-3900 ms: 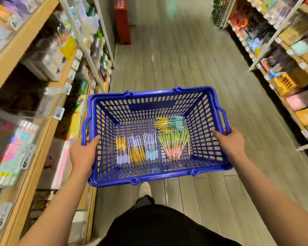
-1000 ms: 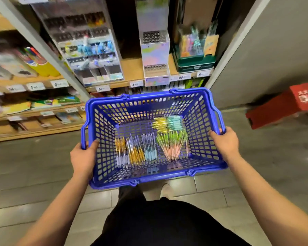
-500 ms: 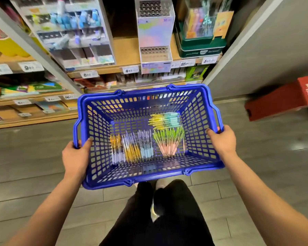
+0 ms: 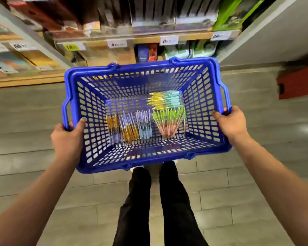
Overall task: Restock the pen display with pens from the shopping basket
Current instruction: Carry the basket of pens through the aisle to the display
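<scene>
Head view, blurred shelf [image 4: 146, 39], basket [image 4: 142, 66], smeared pens [image 4: 168, 121]

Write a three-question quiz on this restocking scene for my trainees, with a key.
1. True or false: the left hand and the right hand both grip the blue basket.
2. Where do the green-and-pink pens lie? A: on a shelf. B: in the basket, toward the right hand. C: on the floor.
3. Which pens lie farthest from the person?
Key: 1 true; 2 B; 3 the yellow-and-teal pens.
</scene>
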{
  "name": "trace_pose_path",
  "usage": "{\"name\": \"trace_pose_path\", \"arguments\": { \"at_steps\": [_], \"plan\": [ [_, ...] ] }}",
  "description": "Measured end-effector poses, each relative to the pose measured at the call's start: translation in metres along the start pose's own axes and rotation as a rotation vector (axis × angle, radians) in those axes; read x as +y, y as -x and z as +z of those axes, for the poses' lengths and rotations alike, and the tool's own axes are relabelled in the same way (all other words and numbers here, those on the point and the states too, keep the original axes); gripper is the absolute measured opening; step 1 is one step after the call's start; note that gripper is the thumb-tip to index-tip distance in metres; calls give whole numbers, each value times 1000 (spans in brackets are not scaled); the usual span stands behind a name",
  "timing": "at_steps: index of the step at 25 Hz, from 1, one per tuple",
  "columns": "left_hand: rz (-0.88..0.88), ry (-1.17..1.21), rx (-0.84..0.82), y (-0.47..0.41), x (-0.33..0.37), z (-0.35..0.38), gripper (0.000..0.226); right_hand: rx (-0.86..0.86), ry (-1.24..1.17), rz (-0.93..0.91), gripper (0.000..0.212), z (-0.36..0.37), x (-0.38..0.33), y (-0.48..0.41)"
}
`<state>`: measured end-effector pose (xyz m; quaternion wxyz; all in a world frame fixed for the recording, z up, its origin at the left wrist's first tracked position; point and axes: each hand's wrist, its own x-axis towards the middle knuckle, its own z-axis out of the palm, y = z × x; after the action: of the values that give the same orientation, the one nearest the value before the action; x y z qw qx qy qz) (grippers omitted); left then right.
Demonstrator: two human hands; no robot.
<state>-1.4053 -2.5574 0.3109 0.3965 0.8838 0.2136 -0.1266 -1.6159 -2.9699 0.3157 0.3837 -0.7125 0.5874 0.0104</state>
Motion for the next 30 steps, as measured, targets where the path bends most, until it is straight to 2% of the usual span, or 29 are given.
{"name": "trace_pose_path", "arguments": {
  "at_steps": [6, 12, 17, 21, 30],
  "plan": [
    [4, -122, 12, -58, -66, 95, 35, -69, -61, 74, 25, 90, 61, -78],
    [-25, -145, -30, -103, -115, 173, 39, -87, -155, 159, 24, 157, 100, -133],
    [-31, -206, 18, -128, -140, 214, 45, -102, -163, 162, 30, 194, 122, -165],
    [-33, -204, 30, -147, -150, 241, 45, -112, -150, 165, 26, 216, 127, -192],
    [-38, -208, -15, -177, -162, 283, 45, -118, -88, 159, 29, 236, 135, -227]
  ]
}}
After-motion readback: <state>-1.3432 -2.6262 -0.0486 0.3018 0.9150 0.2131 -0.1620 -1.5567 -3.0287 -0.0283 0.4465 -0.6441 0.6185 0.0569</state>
